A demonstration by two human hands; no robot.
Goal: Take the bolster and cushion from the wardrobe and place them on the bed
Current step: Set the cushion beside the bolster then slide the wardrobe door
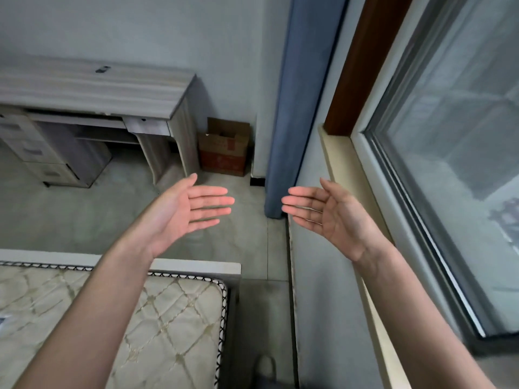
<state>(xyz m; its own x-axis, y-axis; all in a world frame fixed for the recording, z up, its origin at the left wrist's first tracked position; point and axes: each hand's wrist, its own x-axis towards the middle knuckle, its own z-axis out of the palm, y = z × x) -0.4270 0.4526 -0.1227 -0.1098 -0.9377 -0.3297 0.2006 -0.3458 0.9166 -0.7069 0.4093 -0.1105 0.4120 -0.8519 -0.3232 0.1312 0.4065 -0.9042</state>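
Note:
My left hand (188, 210) and my right hand (325, 213) are held out in front of me, palms facing each other, fingers straight and apart, with nothing in them. They hover above the floor beyond the foot of the bed. The bed (174, 318) lies at the lower left, a bare quilted mattress with a diamond pattern inside a pale frame. My left forearm crosses over its corner. No wardrobe, bolster or cushion is in view.
A grey desk (92, 88) with drawers stands against the far wall. A cardboard box (224, 148) sits in the corner beside a blue curtain (295, 108). A window (449, 164) with a beige sill runs along the right. A narrow floor strip separates bed and wall.

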